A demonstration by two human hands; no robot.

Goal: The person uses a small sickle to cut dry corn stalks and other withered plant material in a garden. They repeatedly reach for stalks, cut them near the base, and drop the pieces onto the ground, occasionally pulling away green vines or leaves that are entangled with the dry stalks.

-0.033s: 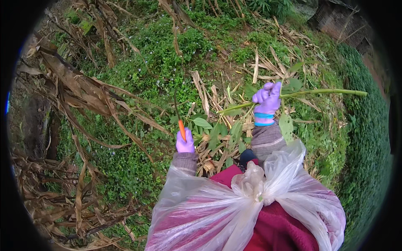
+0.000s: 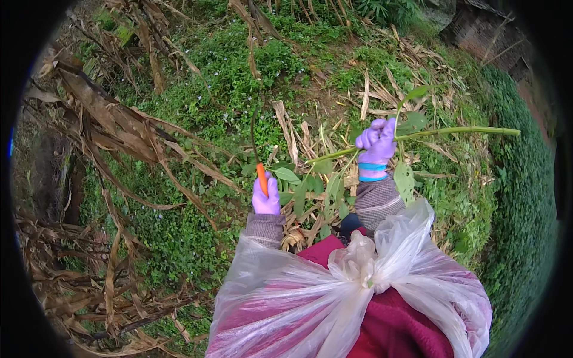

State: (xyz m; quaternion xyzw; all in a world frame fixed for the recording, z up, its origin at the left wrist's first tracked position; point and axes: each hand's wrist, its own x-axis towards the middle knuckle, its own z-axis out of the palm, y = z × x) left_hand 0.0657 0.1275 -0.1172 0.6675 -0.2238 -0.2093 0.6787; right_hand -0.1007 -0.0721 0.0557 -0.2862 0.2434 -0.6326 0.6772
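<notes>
Head-worn fisheye view, looking downward

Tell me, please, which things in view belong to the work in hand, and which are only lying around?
In the work:
orange-handled tool, held in the left hand
green leafy stem, held in the right hand

Only around:
dry brown stalks at the left
pale dry strips on the ground
low green plants
</notes>
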